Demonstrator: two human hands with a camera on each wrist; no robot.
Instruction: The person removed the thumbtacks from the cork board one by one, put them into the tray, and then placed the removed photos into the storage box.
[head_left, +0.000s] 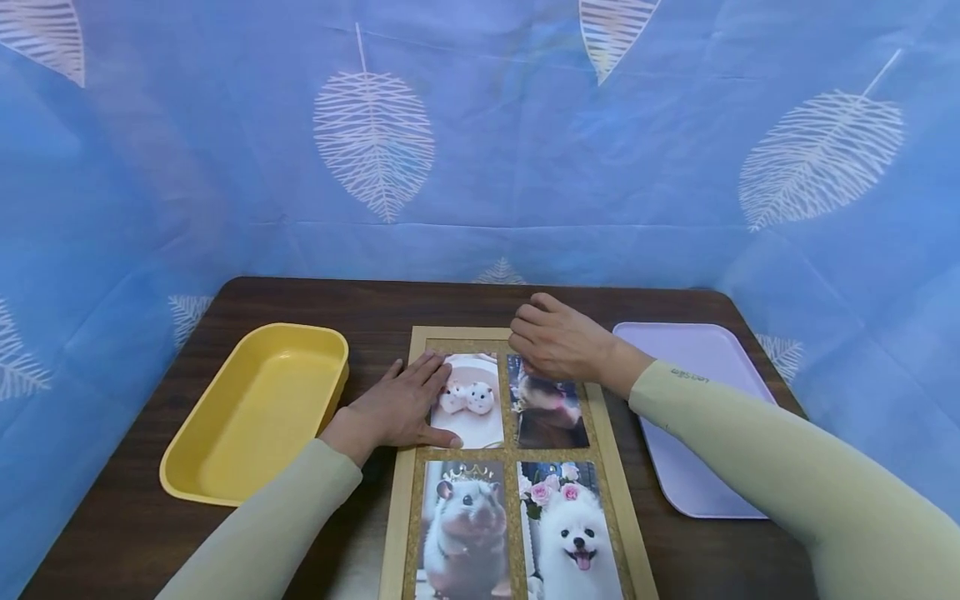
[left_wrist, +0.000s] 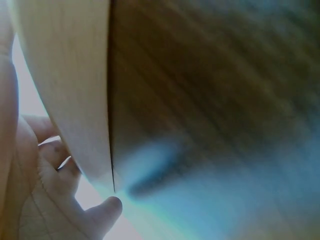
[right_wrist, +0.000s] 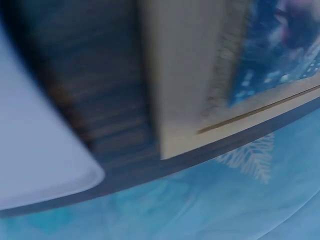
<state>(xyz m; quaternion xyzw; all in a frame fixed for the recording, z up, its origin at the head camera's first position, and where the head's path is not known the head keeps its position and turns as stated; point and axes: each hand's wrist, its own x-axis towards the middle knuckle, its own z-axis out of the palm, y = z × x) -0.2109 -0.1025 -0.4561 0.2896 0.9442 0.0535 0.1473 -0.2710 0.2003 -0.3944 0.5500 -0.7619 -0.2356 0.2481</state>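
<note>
1. Four animal photos sit in a grid on a light wooden-framed cork board (head_left: 417,467), which lies flat on the dark brown wooden table (head_left: 135,533), reaching from mid-table to the near edge.
2. The left hand (head_left: 401,408) lies flat, fingers straight and together, palm down across the board's left frame rail, with its fingertips on the far-left photo of two white hamsters (head_left: 472,404). It presses and grips nothing.
3. The right hand (head_left: 558,340) hovers over or rests on the far edge of the far-right photo of a dark furry animal (head_left: 551,412), with its fingers curled downward. Whether the fingertips pinch anything there cannot be told, since the knuckles hide them.
4. A near-left photo of a grey hamster wearing a crown (head_left: 465,525) and a near-right photo of a white fluffy dog with pink flowers (head_left: 573,529) lie untouched, nearer than both hands.
5. A yellow rectangular plastic tub (head_left: 255,412) stands left of the board, just beside the left wrist.
6. A lilac flat plastic tray (head_left: 701,417) lies right of the board, partly under the right forearm.
7. Both wrist views are blurred; the left one shows fingers against the pale frame wood (left_wrist: 65,90).
8. A blue cloth with white leaf prints (head_left: 480,142) hangs around the table's far and side edges.
</note>
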